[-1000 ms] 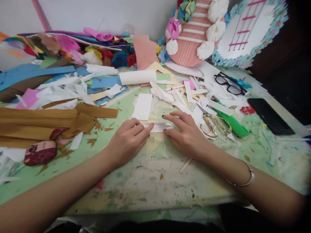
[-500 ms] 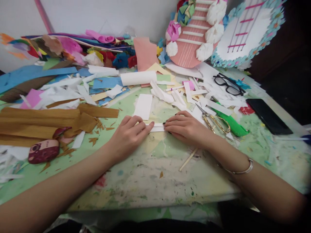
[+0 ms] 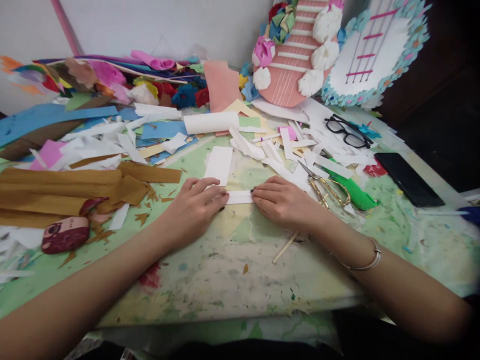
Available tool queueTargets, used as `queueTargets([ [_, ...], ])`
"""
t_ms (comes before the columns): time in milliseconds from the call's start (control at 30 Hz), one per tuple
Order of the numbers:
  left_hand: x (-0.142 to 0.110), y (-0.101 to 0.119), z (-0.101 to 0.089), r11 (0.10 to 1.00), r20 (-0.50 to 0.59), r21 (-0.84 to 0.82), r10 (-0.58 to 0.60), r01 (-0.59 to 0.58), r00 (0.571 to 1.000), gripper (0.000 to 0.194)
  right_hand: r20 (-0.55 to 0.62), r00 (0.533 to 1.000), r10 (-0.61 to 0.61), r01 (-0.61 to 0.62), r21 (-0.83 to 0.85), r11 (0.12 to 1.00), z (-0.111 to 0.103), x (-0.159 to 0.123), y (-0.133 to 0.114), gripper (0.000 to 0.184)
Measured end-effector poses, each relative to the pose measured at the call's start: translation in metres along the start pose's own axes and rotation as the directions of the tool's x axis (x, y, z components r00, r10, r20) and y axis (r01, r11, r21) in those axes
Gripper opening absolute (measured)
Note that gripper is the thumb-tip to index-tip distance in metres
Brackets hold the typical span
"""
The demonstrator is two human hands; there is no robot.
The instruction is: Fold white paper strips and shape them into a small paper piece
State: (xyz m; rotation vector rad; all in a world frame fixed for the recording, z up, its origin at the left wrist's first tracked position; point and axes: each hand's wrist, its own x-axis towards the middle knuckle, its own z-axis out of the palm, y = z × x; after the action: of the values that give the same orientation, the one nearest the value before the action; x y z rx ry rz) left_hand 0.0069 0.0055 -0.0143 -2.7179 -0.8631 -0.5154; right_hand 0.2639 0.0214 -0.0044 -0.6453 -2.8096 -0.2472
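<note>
A narrow folded strip of white paper lies flat on the table in front of me. My left hand covers its left end, fingers bent and pressed down on it. At the other end, my right hand has its fingers together over the paper; the thumb is mostly hidden. Just beyond the strip rests a white paper rectangle, close to my left fingers. Gold-handled scissors lie right of my right hand, and a thin wooden stick is below that wrist.
Brown crepe paper and a dark red case lie at left. White scraps and a white paper roll spread behind. At right are glasses, a phone and a green object. Decorated paper guitars stand at the back.
My left fingers have shifted left and down along the strip, showing more of its flat surface. My right hand stays at the right end. The whole view has moved slightly.
</note>
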Motion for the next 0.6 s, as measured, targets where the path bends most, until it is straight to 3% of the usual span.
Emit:
queueTargets([
  [233,-0.004,-0.016,0.004,0.992,0.011,-0.128,0.01,-0.008,1.0,0.022,-0.035,0.997,0.075,-0.072,0.08,0.994,-0.001,0.002,-0.001,0.029],
  [600,0.002,-0.016,0.003,0.992,-0.044,-0.042,0.117,-0.119,0.992,0.019,0.005,0.995,0.099,-0.099,0.019,0.995,0.0,0.004,-0.002,0.031],
])
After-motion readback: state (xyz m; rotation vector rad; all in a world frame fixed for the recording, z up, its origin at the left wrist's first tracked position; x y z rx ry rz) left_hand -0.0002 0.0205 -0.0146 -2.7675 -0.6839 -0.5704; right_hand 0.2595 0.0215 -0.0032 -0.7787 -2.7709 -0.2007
